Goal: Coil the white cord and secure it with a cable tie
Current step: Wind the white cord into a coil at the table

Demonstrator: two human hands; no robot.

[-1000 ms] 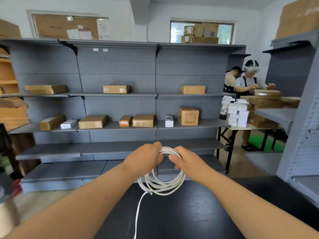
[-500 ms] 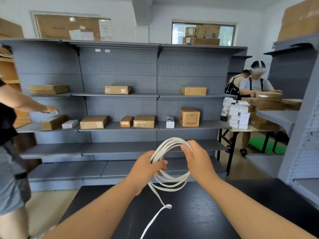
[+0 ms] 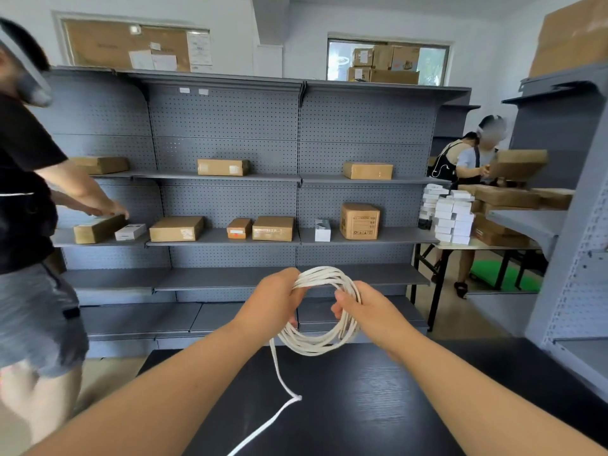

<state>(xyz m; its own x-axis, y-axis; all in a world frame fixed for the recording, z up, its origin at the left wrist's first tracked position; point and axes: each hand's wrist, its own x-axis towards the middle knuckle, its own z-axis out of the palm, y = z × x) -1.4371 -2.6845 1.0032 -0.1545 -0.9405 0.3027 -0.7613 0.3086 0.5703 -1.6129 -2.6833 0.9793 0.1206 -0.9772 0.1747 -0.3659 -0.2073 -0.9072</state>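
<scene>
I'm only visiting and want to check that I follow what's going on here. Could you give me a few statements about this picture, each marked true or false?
1. The left hand and the right hand both grip the white cord. True.
2. A cable tie already binds the white cord. False: no tie shows, and a loose tail trails over the black table.
3. The white cord lies flat on the black table. False: the hands hold it up in a ring.
4. A person in a black shirt touches a brown box on a shelf. True.
</scene>
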